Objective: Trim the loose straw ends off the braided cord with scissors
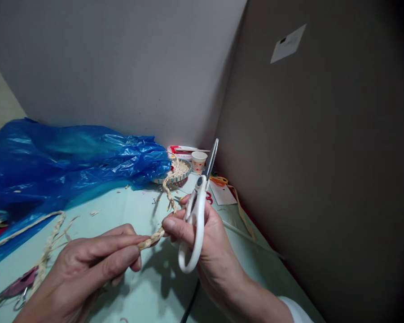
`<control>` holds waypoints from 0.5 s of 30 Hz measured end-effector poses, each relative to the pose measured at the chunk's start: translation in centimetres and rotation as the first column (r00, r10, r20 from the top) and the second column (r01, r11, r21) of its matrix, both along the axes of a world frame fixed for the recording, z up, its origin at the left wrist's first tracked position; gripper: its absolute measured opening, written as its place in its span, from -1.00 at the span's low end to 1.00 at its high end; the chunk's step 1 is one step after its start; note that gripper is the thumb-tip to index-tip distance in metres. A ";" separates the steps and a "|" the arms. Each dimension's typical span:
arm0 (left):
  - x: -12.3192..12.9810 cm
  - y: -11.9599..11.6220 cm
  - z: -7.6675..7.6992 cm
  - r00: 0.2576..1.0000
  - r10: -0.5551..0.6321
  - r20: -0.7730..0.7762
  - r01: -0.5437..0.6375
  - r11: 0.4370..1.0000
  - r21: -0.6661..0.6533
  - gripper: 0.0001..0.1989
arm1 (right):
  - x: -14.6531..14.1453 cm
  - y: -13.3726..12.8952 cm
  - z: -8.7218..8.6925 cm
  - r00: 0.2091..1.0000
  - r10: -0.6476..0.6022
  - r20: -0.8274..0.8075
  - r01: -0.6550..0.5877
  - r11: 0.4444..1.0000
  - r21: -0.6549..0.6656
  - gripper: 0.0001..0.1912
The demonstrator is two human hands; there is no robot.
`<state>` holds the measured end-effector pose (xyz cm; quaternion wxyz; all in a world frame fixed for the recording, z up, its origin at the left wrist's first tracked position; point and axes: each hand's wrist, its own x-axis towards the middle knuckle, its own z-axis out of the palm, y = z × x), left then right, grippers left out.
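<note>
A braided straw cord (152, 239) runs between my two hands above the table. My left hand (97, 260) pinches it between thumb and fingers. My right hand (205, 237) grips the same braid with thumb and fingertips, and also carries white-handled scissors (198, 224). The scissor blades point up and away from me and look nearly closed. Past my right fingers the braid continues towards a shallow woven basket (180, 172). More of the braid (50, 244) lies on the table left of my left hand.
A crumpled blue plastic bag (70, 157) spreads over the back left. A paper cup (198, 162) stands beside the basket, with orange-handled scissors (219, 181) and a white card (224, 194) nearby. Straw scraps (94, 213) lie on the pale green table (121, 206). Grey partitions (121, 67) rise behind and right.
</note>
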<state>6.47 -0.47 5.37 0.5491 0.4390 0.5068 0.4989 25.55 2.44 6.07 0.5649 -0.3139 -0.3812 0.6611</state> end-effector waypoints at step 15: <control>1.0 -0.6 0.7 0.951 0.083 -0.299 -0.042 0.989 0.139 -0.73 | 0.3 0.3 0.6 0.993 0.064 0.098 -0.074 0.991 0.107 -0.48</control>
